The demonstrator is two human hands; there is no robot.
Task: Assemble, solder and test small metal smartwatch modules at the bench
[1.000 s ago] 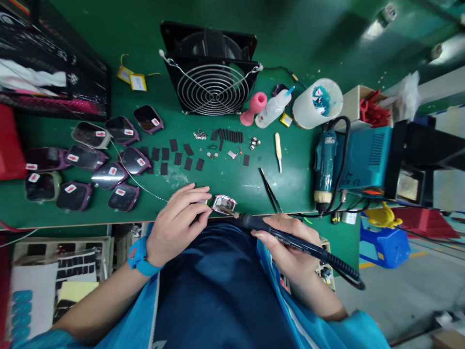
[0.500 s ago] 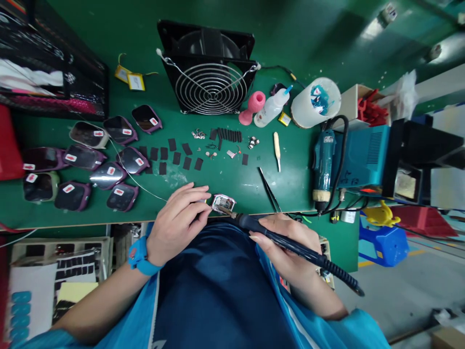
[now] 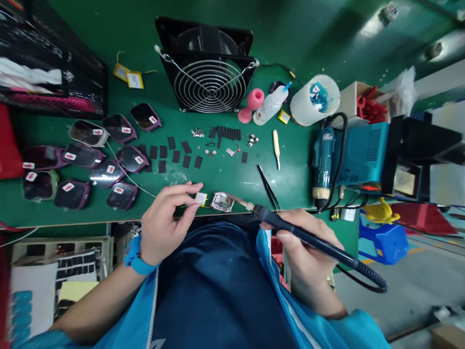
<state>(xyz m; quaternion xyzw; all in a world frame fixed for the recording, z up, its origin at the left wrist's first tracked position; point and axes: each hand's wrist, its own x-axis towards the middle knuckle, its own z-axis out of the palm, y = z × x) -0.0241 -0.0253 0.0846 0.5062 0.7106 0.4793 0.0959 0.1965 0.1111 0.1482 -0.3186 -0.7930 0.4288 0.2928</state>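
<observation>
We see a green bench (image 3: 228,174) across most of the view, a black fan (image 3: 210,87) on its far side, a teal box (image 3: 366,152) to the right. Right hand (image 3: 308,259): grip pinching the soldering iron (image 3: 319,245) by its handle. Left hand (image 3: 165,220) at the near edge. Dark-faced watches (image 3: 74,195) clustered left, tweezers (image 3: 268,186) lying near the right hand. Open watch case (image 3: 222,201) by the near edge; blurred iron tip at its right rim — touching or not, we can't tell. Battery (image 3: 201,198) just left of the case, at the left fingertips — grip nearly closed, but we can't tell whether it pinches battery or thin wire (image 3: 129,178).
</observation>
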